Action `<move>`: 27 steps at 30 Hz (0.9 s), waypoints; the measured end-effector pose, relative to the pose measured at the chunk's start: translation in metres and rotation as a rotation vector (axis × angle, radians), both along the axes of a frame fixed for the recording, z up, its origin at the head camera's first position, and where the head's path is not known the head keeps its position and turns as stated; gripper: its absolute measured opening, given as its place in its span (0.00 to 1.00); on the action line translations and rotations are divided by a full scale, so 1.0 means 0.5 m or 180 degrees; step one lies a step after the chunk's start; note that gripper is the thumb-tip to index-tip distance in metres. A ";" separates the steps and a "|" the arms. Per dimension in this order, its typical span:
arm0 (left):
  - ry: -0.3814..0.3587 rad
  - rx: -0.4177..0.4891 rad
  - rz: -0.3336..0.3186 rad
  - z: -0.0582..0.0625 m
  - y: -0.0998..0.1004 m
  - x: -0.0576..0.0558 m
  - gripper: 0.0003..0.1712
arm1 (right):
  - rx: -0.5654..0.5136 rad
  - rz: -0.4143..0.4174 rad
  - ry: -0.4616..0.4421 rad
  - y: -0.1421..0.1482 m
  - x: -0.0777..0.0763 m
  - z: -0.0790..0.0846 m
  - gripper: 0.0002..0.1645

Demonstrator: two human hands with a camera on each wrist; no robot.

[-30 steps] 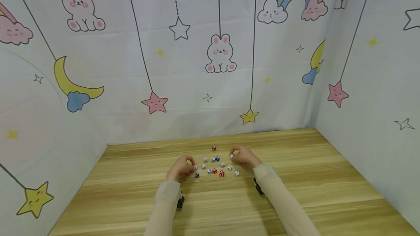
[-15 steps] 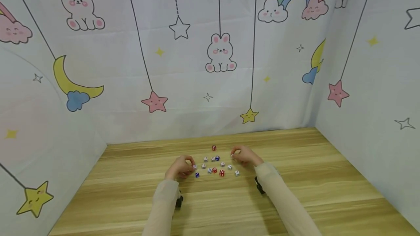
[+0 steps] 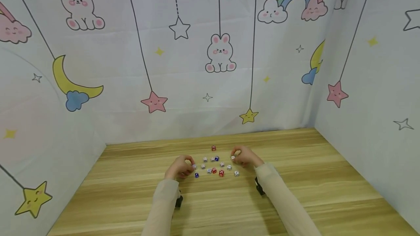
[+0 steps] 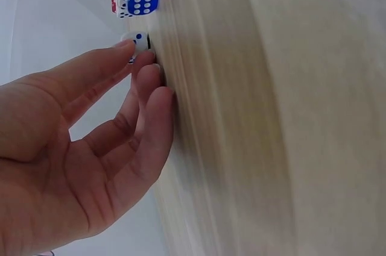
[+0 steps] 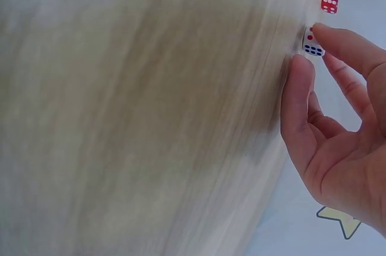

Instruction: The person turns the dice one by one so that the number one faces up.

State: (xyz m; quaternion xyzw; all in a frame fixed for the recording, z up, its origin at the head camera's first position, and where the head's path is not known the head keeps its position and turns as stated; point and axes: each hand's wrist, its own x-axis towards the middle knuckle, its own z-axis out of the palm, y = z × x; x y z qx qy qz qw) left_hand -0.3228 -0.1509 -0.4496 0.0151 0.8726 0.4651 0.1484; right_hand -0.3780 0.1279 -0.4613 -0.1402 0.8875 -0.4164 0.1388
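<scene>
Your left hand (image 3: 179,167) is pinching a white die (image 4: 140,41) between thumb and fingertips, while your right hand (image 3: 244,156) is clamping a second white die (image 5: 313,45) the same way. Both dice are sitting nearer the far edge of the wood-grain table (image 3: 131,207) than the near edge; whether either is touching the wood isn't showing clearly. Only fingertips are holding each die — an off-centre squeeze on those rounded corners could be sending one skidding. A blue die (image 3: 196,174) is lying just beside your left fingers, nearer-edge side — a careless backward sweep could be knocking it.
</scene>
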 end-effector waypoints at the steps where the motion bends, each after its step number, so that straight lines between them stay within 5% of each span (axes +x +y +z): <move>1: 0.0009 -0.0008 0.0006 0.000 0.000 0.000 0.07 | -0.0017 0.0005 -0.0010 0.001 -0.001 -0.001 0.10; 11: 0.0062 -0.0103 0.0026 -0.005 -0.002 -0.002 0.08 | -0.0234 -0.0043 -0.0208 0.008 -0.006 -0.008 0.09; 27: 0.0087 -0.0109 0.0049 -0.009 -0.001 -0.005 0.07 | -0.0108 0.0004 -0.0175 0.006 0.000 -0.003 0.10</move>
